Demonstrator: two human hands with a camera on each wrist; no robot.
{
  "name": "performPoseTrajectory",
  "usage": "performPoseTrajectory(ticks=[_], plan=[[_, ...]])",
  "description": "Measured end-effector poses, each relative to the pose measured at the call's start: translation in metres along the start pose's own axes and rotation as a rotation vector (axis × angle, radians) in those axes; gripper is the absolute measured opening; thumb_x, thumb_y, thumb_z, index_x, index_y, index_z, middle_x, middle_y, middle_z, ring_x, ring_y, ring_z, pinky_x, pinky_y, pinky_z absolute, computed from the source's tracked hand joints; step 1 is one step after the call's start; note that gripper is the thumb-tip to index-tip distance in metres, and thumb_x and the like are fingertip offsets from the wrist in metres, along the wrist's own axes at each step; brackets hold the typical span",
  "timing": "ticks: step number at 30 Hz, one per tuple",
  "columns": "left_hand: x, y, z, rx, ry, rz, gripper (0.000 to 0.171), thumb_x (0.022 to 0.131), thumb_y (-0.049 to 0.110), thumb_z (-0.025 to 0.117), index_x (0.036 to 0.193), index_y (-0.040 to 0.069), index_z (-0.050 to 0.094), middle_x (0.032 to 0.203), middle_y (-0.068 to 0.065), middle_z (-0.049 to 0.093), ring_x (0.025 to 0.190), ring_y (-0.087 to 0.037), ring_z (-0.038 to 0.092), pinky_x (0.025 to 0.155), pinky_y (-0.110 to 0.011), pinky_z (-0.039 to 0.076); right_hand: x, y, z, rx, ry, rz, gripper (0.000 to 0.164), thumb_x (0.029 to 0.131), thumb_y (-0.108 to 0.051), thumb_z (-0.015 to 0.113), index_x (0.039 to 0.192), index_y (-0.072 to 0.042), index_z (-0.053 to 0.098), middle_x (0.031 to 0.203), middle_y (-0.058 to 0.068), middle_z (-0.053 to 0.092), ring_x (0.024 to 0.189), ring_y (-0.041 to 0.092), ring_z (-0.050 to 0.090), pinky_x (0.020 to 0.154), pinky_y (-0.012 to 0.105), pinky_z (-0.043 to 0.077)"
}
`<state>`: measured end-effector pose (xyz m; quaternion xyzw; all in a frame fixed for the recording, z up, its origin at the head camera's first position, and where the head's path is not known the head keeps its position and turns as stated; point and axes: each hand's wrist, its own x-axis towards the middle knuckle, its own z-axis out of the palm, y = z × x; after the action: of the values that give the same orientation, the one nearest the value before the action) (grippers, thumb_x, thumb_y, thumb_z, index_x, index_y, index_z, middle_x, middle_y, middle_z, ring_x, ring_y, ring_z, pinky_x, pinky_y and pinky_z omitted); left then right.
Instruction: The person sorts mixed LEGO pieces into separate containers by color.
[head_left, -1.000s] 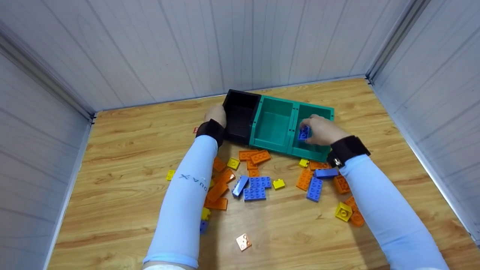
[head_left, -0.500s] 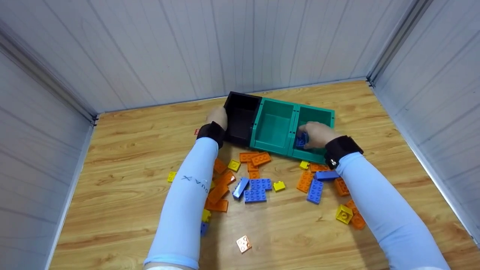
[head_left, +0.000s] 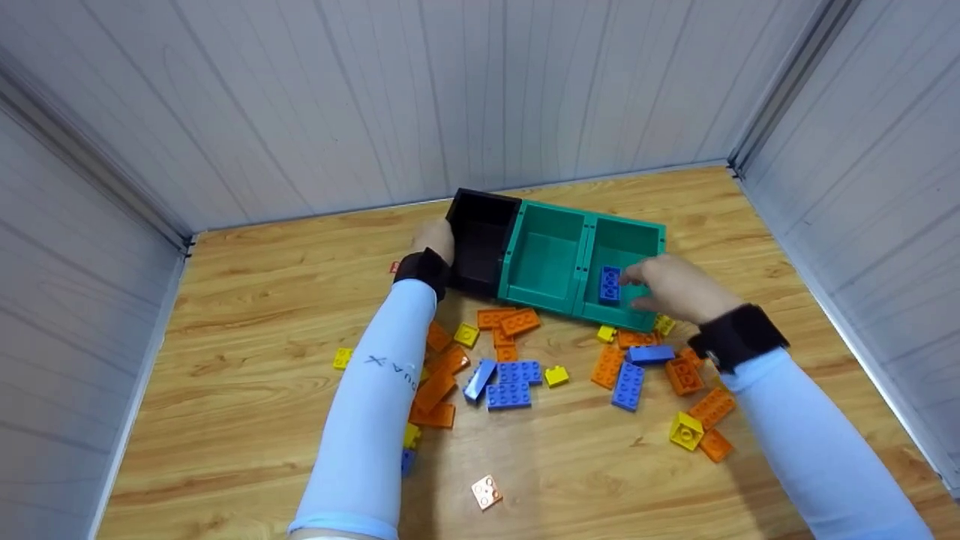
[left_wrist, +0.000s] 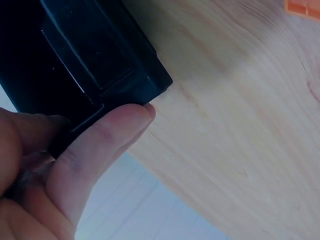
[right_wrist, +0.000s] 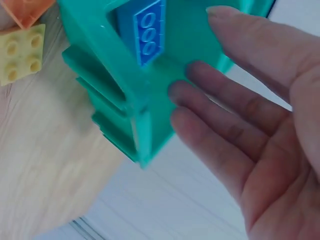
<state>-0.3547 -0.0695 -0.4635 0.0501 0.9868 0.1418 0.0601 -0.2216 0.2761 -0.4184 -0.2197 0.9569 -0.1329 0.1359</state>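
My left hand (head_left: 434, 238) grips the end wall of a black bin (head_left: 480, 193); in the left wrist view the thumb lies along the outside and the other fingers reach over the rim. Two green bins (head_left: 551, 308) adjoin the black one on its right. Inside the rightmost green bin lies a blue toy brick (head_left: 610, 284), hollow side up. Over that bin's right side my right hand (head_left: 679, 285) hovers with spread fingers and nothing between them. The right wrist view shows its fingertips apart from the blue brick (right_wrist: 149, 34).
Loose orange bricks (head_left: 520, 322), blue bricks (head_left: 508, 395) and yellow bricks (head_left: 685, 431) are scattered over the wooden table in front of the bins. A lone pale orange brick (head_left: 487, 493) lies nearest the front. Panelled walls (head_left: 360, 105) enclose the back and sides.
My right hand lowered the blue brick into the rightmost green bin, let go of it and drew back to the right. The left hand kept its hold on the black bin.
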Motion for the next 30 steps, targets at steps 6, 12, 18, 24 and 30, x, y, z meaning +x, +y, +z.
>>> performPoseTrajectory(ticks=[6, 12, 18, 24, 30], plan=[[0.000, 0.000, 0.001, -0.044, 0.010, -0.011, 0.034, 0.103, 0.000, 0.037, 0.116, -0.006, 0.069, 0.115, -0.023, 0.067, 0.106, -0.035, 0.064, 0.088, -0.045, 0.053, -0.041, -0.010, 0.015, 0.072, 0.012, 0.098, 0.038, 0.089, -0.010, 0.074, 0.126, -0.002, 0.064, 0.120, 0.019, 0.066, 0.108, 0.037, 0.062, 0.089, 0.052, 0.051], [-0.003, 0.001, 0.001, -0.048, 0.012, -0.012, 0.035, 0.103, 0.000, 0.036, 0.116, -0.005, 0.068, 0.116, -0.023, 0.067, 0.108, -0.035, 0.064, 0.089, -0.046, 0.053, -0.064, -0.010, 0.046, 0.071, 0.073, 0.098, 0.036, 0.087, -0.005, 0.075, 0.121, 0.002, 0.067, 0.114, 0.020, 0.068, 0.104, 0.038, 0.064, 0.087, 0.052, 0.051], [-0.008, 0.002, -0.003, -0.049, 0.008, -0.008, 0.036, 0.103, -0.001, 0.036, 0.117, -0.007, 0.068, 0.117, -0.025, 0.066, 0.108, -0.037, 0.063, 0.090, -0.046, 0.051, -0.073, -0.005, 0.071, 0.021, 0.126, 0.074, 0.030, 0.084, 0.003, 0.075, 0.113, 0.005, 0.070, 0.103, 0.017, 0.070, 0.094, 0.033, 0.065, 0.080, 0.048, 0.054], [-0.010, 0.002, -0.004, -0.046, 0.012, -0.005, 0.035, 0.104, 0.000, 0.036, 0.116, -0.007, 0.068, 0.116, -0.025, 0.066, 0.107, -0.037, 0.064, 0.090, -0.046, 0.052, -0.072, -0.004, 0.081, -0.011, 0.169, 0.088, 0.031, 0.081, 0.003, 0.078, 0.111, 0.004, 0.071, 0.102, 0.015, 0.067, 0.093, 0.032, 0.063, 0.080, 0.049, 0.053], [-0.008, 0.001, -0.003, -0.051, 0.010, -0.010, 0.035, 0.104, -0.001, 0.035, 0.116, -0.005, 0.068, 0.116, -0.024, 0.066, 0.108, -0.036, 0.063, 0.090, -0.046, 0.051, -0.070, -0.001, 0.086, -0.021, 0.178, 0.113, 0.030, 0.080, 0.000, 0.080, 0.108, 0.003, 0.070, 0.098, 0.012, 0.064, 0.090, 0.030, 0.061, 0.079, 0.048, 0.053]])
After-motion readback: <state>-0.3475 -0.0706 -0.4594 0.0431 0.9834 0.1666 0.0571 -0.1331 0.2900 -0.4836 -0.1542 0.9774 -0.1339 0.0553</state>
